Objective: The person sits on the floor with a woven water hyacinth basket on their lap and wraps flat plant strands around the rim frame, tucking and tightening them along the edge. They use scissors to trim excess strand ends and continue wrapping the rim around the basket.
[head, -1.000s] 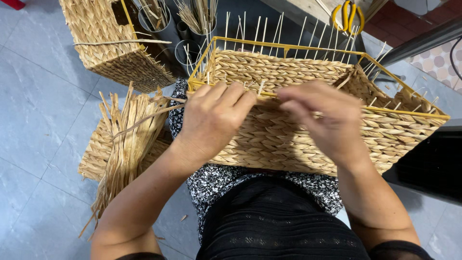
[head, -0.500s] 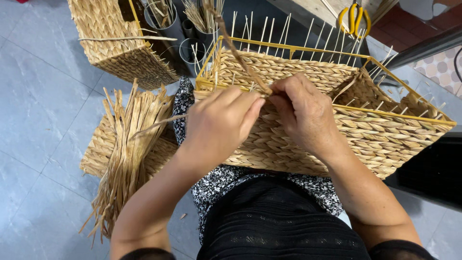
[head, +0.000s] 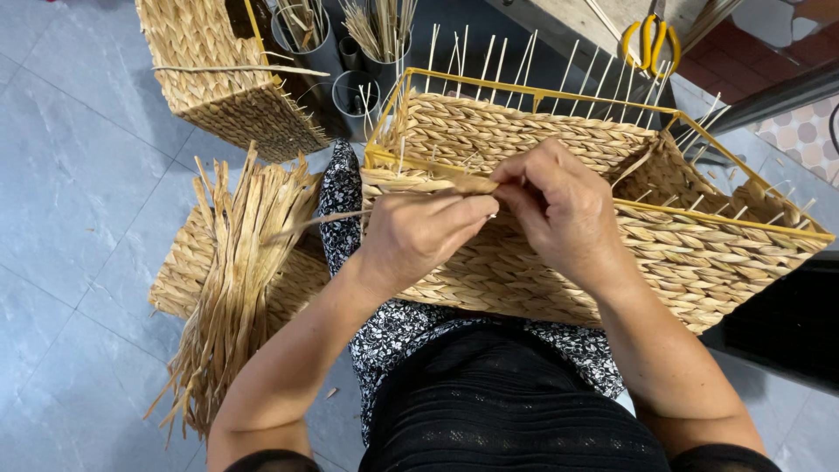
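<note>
- Both hands have closed up since the earlier frame: left hand (head: 419, 234) and right hand (head: 559, 205) now meet at the near rim of the basket (head: 699, 262), on the lap.
- Left fingers pinch a strand (head: 323, 220); right fingers pinch its twisted end at the rim.
- Risk: dry strand may split under twisting.
- Risk: loose pull leaves slack weave; bare spokes (head: 489, 61) could bend.
- Bundle (head: 232, 262) lies left.

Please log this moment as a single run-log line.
left hand: pinching straw strand | right hand: pinching strand at woven basket rim | straw bundle: left, on floor
</note>
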